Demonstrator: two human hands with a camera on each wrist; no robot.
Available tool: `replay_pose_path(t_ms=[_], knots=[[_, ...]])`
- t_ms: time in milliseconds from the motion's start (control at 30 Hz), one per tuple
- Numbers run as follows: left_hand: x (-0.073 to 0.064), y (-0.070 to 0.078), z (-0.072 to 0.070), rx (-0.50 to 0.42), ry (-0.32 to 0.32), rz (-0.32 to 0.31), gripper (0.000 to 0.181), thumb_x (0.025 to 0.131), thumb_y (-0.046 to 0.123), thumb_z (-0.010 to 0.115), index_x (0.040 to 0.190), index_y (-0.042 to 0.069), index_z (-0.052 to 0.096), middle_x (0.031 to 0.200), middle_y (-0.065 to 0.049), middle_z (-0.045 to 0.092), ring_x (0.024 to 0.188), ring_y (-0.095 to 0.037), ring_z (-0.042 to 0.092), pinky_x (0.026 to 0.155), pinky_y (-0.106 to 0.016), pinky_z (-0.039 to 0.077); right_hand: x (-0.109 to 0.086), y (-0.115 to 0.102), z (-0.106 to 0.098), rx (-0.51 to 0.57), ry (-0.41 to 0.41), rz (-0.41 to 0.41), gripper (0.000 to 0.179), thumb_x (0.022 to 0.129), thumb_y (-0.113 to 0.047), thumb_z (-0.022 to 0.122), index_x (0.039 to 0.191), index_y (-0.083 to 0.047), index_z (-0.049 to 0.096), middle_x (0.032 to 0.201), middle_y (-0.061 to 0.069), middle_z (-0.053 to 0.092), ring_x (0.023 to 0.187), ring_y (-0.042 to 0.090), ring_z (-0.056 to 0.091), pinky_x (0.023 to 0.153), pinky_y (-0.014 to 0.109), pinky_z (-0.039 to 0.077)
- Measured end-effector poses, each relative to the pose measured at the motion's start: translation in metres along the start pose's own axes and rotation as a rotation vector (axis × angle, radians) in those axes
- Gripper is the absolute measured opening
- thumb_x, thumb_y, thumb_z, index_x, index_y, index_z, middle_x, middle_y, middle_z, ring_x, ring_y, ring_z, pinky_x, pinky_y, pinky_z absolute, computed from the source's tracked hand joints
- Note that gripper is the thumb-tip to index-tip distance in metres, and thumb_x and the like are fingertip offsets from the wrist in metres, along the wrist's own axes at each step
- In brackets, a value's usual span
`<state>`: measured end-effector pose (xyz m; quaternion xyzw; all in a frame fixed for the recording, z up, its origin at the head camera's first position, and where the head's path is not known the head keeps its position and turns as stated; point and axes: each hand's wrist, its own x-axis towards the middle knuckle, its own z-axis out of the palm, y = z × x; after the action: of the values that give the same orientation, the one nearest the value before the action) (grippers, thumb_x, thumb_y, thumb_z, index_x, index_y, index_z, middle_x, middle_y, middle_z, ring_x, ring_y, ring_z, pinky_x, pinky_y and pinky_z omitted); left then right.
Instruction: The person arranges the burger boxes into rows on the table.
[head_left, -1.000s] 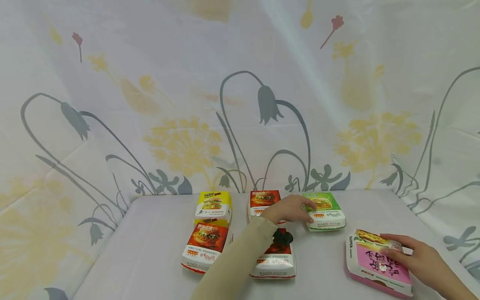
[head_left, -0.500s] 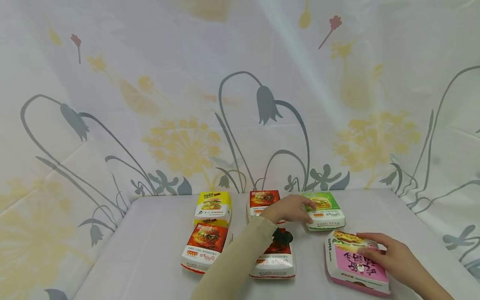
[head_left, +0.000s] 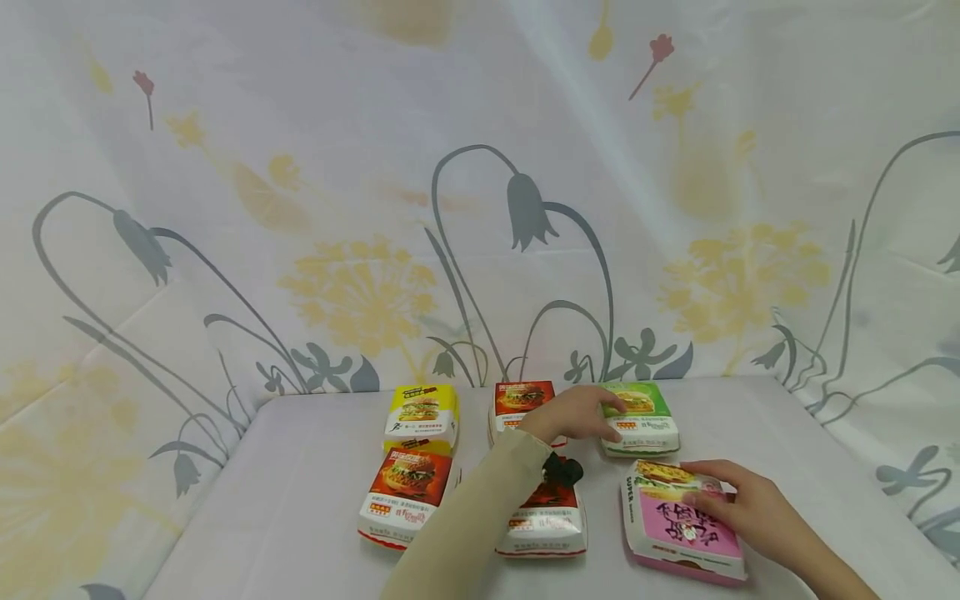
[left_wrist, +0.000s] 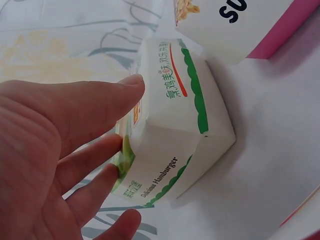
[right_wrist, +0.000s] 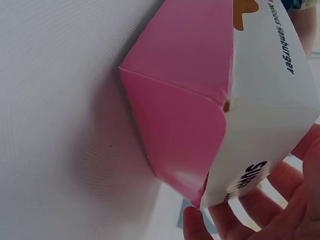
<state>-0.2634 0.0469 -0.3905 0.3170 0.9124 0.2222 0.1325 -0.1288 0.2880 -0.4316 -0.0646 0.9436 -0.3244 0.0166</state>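
In the head view, my left hand [head_left: 583, 412] reaches across to the left edge of a green-and-white hamburger box [head_left: 640, 418]. The left wrist view shows its thumb along the top edge and loosely spread fingers [left_wrist: 92, 192] by the box's corner, with no firm grip visible. My right hand [head_left: 746, 507] holds a pink-and-white hamburger box [head_left: 682, 523] by its far right part, thumb over the lid and fingers along the side. Its pink base [right_wrist: 175, 130] shows in the right wrist view, low over the cloth; whether it touches cannot be told.
Left of the green box lie a red box [head_left: 519, 404] at the back, another red box [head_left: 546, 533] partly hidden by my left sleeve [head_left: 480, 508], a yellow box [head_left: 422, 415] and a third red box [head_left: 405, 492]. A flowered curtain [head_left: 480, 208] rises behind the table [head_left: 285, 500].
My right hand has moved left with the pink hamburger box, bringing it close in front of the green one. My left hand and the green box stay put; the view has shifted slightly.
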Motion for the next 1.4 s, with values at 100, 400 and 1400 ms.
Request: replay_pose_path(t_ms=[100, 400, 1400], knots=[[0.001, 0.000, 0.000, -0.002, 0.003, -0.011, 0.041, 0.086, 0.031, 0.079, 0.126, 0.027, 0.068, 0.132, 0.012, 0.060, 0.101, -0.006, 0.050, 0.084, -0.021, 0.043, 0.000, -0.002, 0.001, 0.010, 0.010, -0.020, 0.051, 0.089, -0.037, 0.075, 0.129, -0.006, 0.065, 0.129, 0.026, 0.059, 0.115, 0.045, 0.057, 0.085, 0.055, 0.054], [-0.005, 0.001, -0.005, -0.103, -0.002, 0.046, 0.041, 0.088, 0.032, 0.076, 0.128, 0.028, 0.066, 0.138, 0.011, 0.056, 0.118, -0.008, 0.051, 0.092, -0.025, 0.045, 0.000, -0.002, 0.002, 0.030, 0.020, -0.047, 0.048, 0.089, -0.032, 0.075, 0.128, -0.005, 0.066, 0.128, 0.024, 0.061, 0.115, 0.044, 0.058, 0.085, 0.054, 0.054], [-0.077, 0.051, 0.026, 0.254, -0.118, 0.391, 0.038, 0.091, 0.040, 0.073, 0.127, 0.032, 0.065, 0.130, 0.025, 0.056, 0.112, 0.014, 0.045, 0.088, -0.008, 0.036, 0.000, -0.002, 0.003, 0.054, 0.025, -0.065, 0.047, 0.090, -0.032, 0.075, 0.127, -0.005, 0.066, 0.126, 0.021, 0.063, 0.116, 0.045, 0.057, 0.082, 0.050, 0.056]])
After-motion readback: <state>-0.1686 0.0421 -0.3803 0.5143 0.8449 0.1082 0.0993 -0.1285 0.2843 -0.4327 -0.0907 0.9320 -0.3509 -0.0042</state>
